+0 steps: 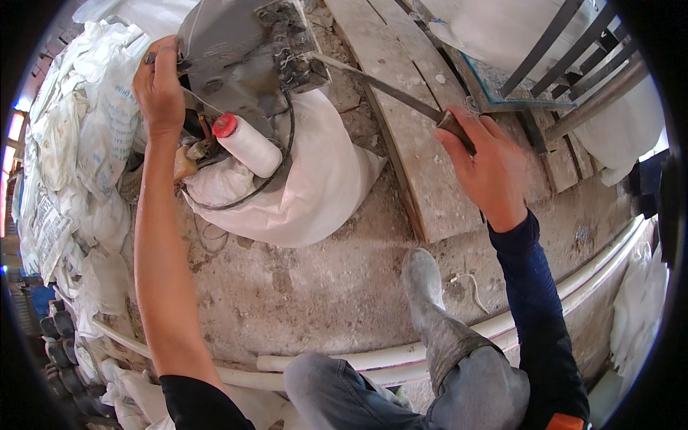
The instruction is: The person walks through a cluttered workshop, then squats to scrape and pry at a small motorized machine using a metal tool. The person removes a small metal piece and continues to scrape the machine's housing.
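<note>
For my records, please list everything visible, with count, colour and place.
tool: 1, grey, upper centre
machine: 1, grey, top
spool: 1, white-red, below machine
cable: 1, black, beside spool
sacks: many, white, under spool, both sides
planks: several, brown, upper right
bars: several, dark, top right
pipes: several, white, across bottom
floor: 1, brown, centre
cord: 1, pale, on floor
legs: 2, grey, bottom
left hand: 1, bare, at machine
right hand: 1, bare, around tool

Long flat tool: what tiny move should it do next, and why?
Probably a gentle scrape at the dark, grimy mechanism: the right grip holds the long flat tool by its handle, its tip appears there, and the left grip is at the side of the grey casing. I can't tell whether it touches.
</note>
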Available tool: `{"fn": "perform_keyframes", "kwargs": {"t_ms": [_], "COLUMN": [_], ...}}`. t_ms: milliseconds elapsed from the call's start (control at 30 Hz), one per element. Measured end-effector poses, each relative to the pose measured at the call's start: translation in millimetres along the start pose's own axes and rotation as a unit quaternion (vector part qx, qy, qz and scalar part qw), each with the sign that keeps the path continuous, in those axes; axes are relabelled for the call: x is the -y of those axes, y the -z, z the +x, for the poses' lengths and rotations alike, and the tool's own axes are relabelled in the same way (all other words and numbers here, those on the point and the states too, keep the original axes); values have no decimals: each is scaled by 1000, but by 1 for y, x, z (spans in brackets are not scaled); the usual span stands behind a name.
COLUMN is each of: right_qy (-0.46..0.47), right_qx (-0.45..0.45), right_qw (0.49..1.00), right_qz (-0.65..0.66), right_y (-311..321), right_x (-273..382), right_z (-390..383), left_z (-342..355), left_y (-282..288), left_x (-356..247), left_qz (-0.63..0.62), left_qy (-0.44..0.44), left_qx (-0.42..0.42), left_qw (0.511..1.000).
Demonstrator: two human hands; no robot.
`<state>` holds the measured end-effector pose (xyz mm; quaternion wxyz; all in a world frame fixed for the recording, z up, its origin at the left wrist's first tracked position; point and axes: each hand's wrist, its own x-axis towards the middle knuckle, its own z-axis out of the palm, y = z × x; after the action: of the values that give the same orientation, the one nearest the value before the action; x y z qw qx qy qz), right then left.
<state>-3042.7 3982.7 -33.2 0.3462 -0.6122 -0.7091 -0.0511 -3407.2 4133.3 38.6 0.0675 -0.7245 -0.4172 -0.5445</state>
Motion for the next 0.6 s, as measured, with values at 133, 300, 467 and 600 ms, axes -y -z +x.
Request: {"fn": "perform_keyframes", "kwargs": {"t_ms": [133,300,467,600], "right_qy": [9,-2,45,70], "right_qx": [40,35,47,72], "right_qw": [999,999,995,988], "right_qz": [-17,-36,-70,-115], "right_y": [11,32,48,59], "right_x": [0,-3,-4,6], "right_z": [-3,6,22,32], "left_z": [0,0,-1,-2], "left_y": [1,3,-2,-7], "left_x": [-13,-8,-10,-7], "left_qz": [-22,-40,-34,-22], "left_qy": [91,103,81,43], "left_qx": [19,16,-8,-26], "left_qw": [995,994,996,999]}}
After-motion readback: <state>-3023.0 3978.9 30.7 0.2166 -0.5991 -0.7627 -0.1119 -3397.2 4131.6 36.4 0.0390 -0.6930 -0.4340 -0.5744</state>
